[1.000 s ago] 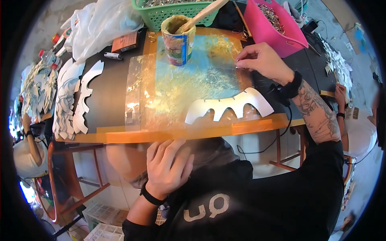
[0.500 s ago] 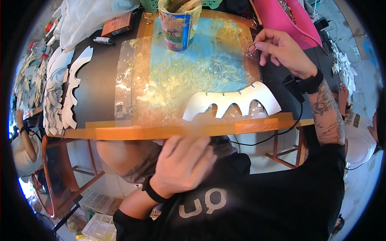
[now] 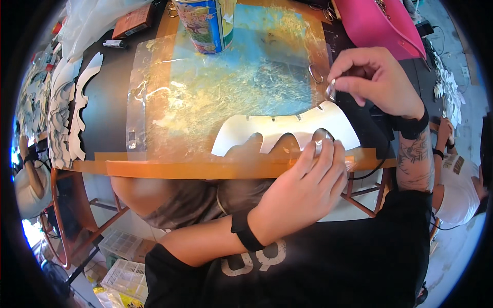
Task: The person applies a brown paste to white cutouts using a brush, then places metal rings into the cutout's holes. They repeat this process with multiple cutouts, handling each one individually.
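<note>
A white curved cut-out strip (image 3: 287, 126) lies near the table's front edge. Small notches mark its upper edge and arches run along its lower one. My left hand (image 3: 305, 187) reaches its right-hand arch, fingers stretched out and fingertips at the arch's edge; whether they pinch it is hidden. Above the strip's right end my right hand (image 3: 377, 82) has thumb and forefinger closed on small metal scissors (image 3: 331, 91). A loop handle shows to the left of those fingers; the rest is blurred. Their lower part hangs close to the strip's upper edge.
Beneath the strip is a clear, glue-smeared sheet (image 3: 154, 102). A printed tub (image 3: 208, 31) stands at the back. To the left are stacked white cut-outs (image 3: 59, 113), a marker (image 3: 114, 44) and a plastic bag (image 3: 95, 25). A pink bag (image 3: 377, 25) sits back right.
My left hand has moved up and right, from in front of the table to the strip. My right hand has come lower, with the scissors nearer the strip. The view has shifted slightly.
</note>
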### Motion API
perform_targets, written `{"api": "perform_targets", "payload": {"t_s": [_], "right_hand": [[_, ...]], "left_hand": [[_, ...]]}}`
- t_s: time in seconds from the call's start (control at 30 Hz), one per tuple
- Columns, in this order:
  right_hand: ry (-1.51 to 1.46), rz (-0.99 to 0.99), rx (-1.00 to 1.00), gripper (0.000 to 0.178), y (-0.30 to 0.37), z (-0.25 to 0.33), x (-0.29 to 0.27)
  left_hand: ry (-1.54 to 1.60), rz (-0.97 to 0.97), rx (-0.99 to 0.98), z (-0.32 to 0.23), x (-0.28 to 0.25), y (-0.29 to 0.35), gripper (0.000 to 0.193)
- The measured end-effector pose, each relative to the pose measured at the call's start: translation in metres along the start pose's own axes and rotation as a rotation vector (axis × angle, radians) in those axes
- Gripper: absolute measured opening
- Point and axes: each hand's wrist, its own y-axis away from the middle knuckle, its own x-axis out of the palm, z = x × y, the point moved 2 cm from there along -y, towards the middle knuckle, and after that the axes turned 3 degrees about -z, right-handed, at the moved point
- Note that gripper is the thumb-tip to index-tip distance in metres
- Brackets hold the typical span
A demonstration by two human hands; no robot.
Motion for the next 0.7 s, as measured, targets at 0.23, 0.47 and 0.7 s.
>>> {"api": "perform_targets", "payload": {"t_s": [0.23,0.47,0.7], "right_hand": [[0.289,0.124,-0.228,0.009,-0.008,-0.014,0.017],[0.519,-0.018,-0.357,0.008,-0.003,-0.011,0.029],[0.651,-0.121,-0.454,0.027,0.025,-0.010,0.024]], "left_hand": [[-0.067,0.131,-0.117,-0.011,0.023,0.000,0.064],[-0.089,0.194,-0.141,-0.021,0.028,0.007,0.068],[-0.121,0.190,-0.091,-0.017,0.033,0.015,0.067]]}}
